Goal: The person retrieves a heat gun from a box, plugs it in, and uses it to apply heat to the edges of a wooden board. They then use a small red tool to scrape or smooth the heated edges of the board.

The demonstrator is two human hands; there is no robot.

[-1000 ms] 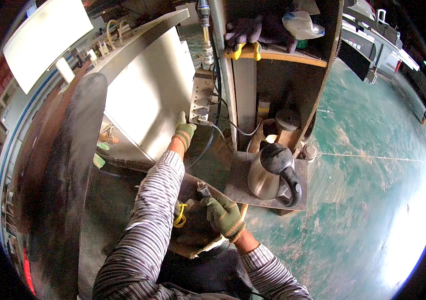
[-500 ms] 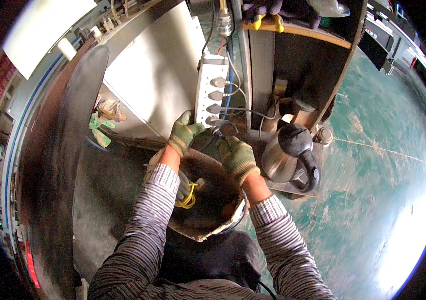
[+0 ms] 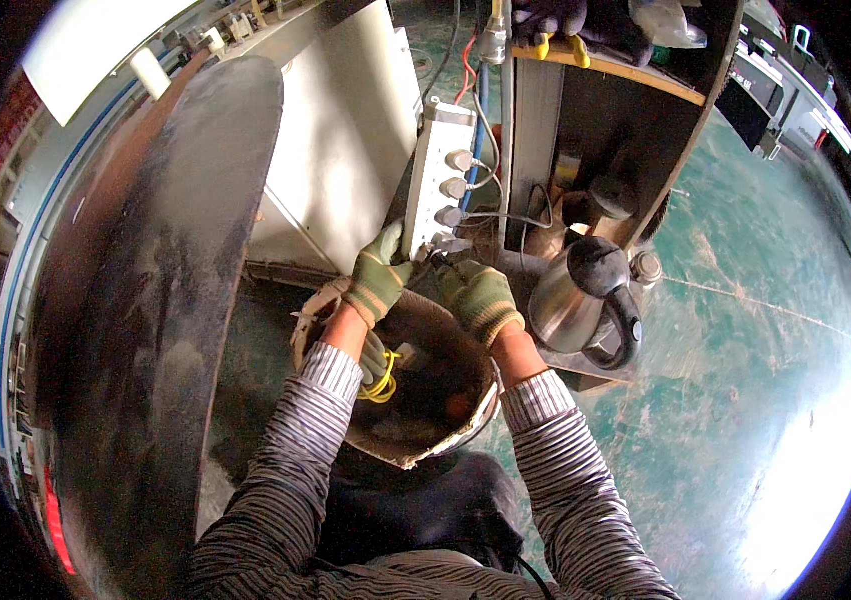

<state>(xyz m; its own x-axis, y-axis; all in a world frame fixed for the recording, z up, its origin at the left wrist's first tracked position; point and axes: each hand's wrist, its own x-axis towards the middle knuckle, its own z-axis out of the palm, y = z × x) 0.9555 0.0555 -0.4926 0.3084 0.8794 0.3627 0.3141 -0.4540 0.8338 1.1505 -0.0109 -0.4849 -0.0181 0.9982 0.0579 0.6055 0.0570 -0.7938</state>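
A long white power strip (image 3: 431, 190) stands tilted in front of me, with several grey plugs (image 3: 456, 187) in its sockets. My left hand (image 3: 379, 275), in a green knitted work glove, is closed on the strip's lower left end. In a matching glove, my right hand (image 3: 481, 300) is just right of that end, its fingers pinched together close to the lowest plug. A small dark part shows at its fingertips, too covered to name. Below both hands is an open, rough-rimmed bin (image 3: 411, 460), holding a coiled yellow cord (image 3: 379, 388) and a grey glove.
A steel kettle with a black handle (image 3: 626, 325) stands to the right, beside a jar (image 3: 646, 267). Behind it rises a shelf unit (image 3: 636, 75) with gloves on top. A white cabinet (image 3: 336, 130) and a large dark curved panel (image 3: 166, 250) are on the left.
The view has shifted, so the strip and bin appear farther right. The dark cord loop beside my right fingers no longer shows. My left hand keeps its hold on the strip.
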